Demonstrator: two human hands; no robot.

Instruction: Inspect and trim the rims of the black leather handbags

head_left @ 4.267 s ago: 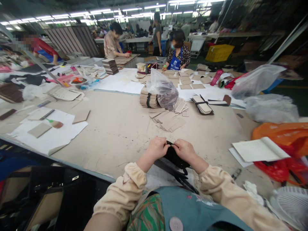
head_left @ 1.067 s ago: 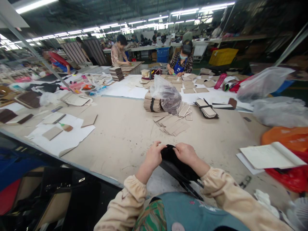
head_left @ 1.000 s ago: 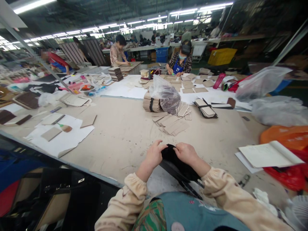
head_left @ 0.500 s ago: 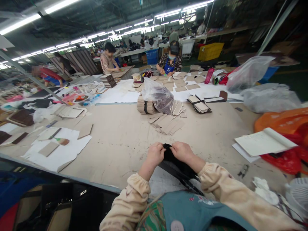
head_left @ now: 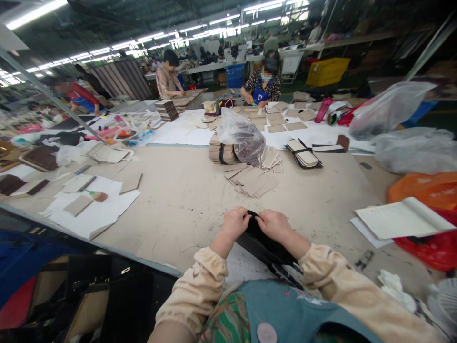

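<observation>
Both of my hands pinch the top edge of a black leather piece (head_left: 257, 238) at the near edge of the work table (head_left: 178, 200). My left hand (head_left: 234, 223) is closed on its left part and my right hand (head_left: 274, 225) is closed on its right part, thumbs almost touching. Black straps of the piece trail back toward my body. Both arms wear beige sleeves.
A fan of tan cardboard pieces (head_left: 252, 180), a strapped stack (head_left: 219, 152) and a plastic bag (head_left: 243, 136) lie beyond my hands. White paper with a brush (head_left: 96, 195) lies left. A paper pad (head_left: 403, 219) and orange bag (head_left: 424, 190) sit right. Other people work at the far end.
My hands have stayed on the black piece, working its top edge with small finger shifts. The head view has swung slightly.
</observation>
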